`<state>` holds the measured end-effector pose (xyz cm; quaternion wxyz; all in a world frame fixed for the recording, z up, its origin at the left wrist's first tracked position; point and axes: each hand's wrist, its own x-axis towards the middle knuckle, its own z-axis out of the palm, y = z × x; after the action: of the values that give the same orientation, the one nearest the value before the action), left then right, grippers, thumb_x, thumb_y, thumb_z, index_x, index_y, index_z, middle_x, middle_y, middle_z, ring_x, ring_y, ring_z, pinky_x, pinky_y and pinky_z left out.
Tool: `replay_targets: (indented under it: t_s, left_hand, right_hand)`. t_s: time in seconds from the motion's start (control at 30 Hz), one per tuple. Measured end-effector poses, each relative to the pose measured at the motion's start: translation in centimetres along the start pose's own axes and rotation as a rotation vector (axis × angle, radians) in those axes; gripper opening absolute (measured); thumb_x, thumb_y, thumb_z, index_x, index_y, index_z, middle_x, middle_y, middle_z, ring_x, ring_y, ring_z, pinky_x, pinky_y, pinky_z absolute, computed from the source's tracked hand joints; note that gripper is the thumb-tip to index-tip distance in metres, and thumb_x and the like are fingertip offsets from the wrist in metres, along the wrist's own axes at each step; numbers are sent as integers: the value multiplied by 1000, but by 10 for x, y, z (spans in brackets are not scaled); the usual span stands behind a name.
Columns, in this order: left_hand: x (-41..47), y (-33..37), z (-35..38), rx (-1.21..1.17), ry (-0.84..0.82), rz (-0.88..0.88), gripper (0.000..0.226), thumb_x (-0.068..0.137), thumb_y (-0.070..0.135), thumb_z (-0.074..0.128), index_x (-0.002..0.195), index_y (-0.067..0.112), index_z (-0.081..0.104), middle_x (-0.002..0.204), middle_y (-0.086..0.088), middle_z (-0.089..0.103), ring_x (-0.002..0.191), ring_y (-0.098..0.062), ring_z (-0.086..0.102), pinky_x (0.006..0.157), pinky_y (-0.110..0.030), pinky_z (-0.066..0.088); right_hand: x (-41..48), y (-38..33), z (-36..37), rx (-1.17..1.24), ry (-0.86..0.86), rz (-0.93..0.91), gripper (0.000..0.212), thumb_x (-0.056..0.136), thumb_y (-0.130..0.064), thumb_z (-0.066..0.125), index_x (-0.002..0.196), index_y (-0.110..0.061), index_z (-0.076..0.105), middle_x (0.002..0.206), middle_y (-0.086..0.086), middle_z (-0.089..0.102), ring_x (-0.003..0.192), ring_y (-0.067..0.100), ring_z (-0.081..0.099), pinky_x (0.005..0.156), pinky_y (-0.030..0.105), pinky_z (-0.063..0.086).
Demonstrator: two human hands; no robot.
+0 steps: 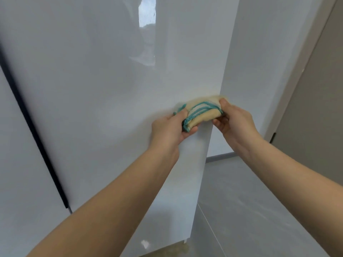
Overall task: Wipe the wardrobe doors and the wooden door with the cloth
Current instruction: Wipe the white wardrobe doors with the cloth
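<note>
Head view:
- A tall glossy white wardrobe door [111, 89] fills most of the frame, and every place below is given from it.
- A folded cream-yellow cloth with teal stitched edging [202, 115] sits at the door's right edge, about halfway up. It seems to touch the panel there, though the contact itself is blurred.
- The left hand [167, 130] is in front of the door's right part. Its thumb and curled fingers grip the cloth's left end.
- The right hand [235, 121] is just past the door's right edge. Its thumb lies on top of the cloth's right end and its curled fingers are underneath, pinching it.
- Both bare forearms reach up to the cloth from the bottom of the frame.
- A thin dark vertical gap [33, 127] runs along the door's left side, with a second white door panel [18, 164] beyond it.
- A bright window reflection [147, 13] shows near the door's top.
- To the door's right stands a plain white wall [259, 71], then a matte grey-brown door [315, 127] with a small dark hinge [272, 137].
- A pale grey glossy floor [259, 210] lies below and to the right of the door.
</note>
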<state>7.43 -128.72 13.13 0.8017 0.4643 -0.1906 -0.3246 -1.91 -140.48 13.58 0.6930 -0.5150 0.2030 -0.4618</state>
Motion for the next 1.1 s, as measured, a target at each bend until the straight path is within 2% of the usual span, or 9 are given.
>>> replay_targets:
  t_s: [0.13,0.33,0.47,0.6,0.7,0.8,0.87,0.97,1.1]
  left_hand:
    - [-14,-10,17,17,8,64,9,95,12,60,90,7,66,99,-13,72,86,-20,72,64,-24,59]
    - [-13,-106,-16,333,-96,-201,12,96,12,58,94,8,69,100,-15,72,84,-20,71,65,-24,60]
    - [-4,-182,-50,604,-101,-422,21,97,14,58,109,-1,66,92,-13,71,69,-14,70,60,-21,58]
    - [1,-247,-83,825,-159,-532,16,96,10,54,93,6,69,91,-13,70,74,-18,69,69,-28,59]
    - [8,-278,-111,1463,-349,-146,22,93,13,49,93,8,70,96,-9,71,89,-23,65,83,-38,54]
    - [18,-286,-142,1898,-643,564,23,75,14,52,86,8,72,98,-7,72,94,-28,61,82,-39,44]
    - [20,-278,-152,2072,-747,911,27,65,2,61,89,9,71,121,-12,67,113,-30,57,93,-43,37]
    - [26,-264,-170,2262,-726,1064,59,66,-7,59,124,4,61,154,-17,35,144,-32,29,114,-59,16]
    - [40,-255,-187,2422,-696,1212,72,83,-7,35,152,10,29,163,-7,11,151,-23,8,120,-48,-6]
  right_hand:
    - [-12,3,1,223,-96,49,21,100,-25,52,114,-15,63,103,3,71,96,16,69,88,36,57]
    - [-38,104,-65,301,100,205,24,102,-21,47,123,-17,57,109,7,69,103,24,66,82,39,55]
    - [-49,183,-122,241,228,381,20,103,-18,45,118,-15,57,111,10,68,102,27,66,74,42,56]
    - [-57,261,-171,123,366,552,12,102,-17,47,107,-19,57,105,10,67,97,26,65,83,45,54]
    - [-59,319,-204,-137,409,647,15,99,-17,51,109,-10,60,105,16,67,99,32,65,92,47,53]
    - [-61,362,-221,-438,346,662,7,95,-14,56,91,-9,60,87,11,64,80,24,61,72,33,52]
    - [-60,388,-225,-598,260,642,18,92,-8,57,76,-14,52,74,6,56,72,23,55,61,30,43]
    - [-58,425,-225,-718,169,643,23,89,-5,56,73,-19,49,71,2,53,69,20,53,58,28,39]
    - [-59,459,-221,-804,154,657,16,92,-6,54,80,-17,53,69,-5,51,64,12,48,51,14,31]
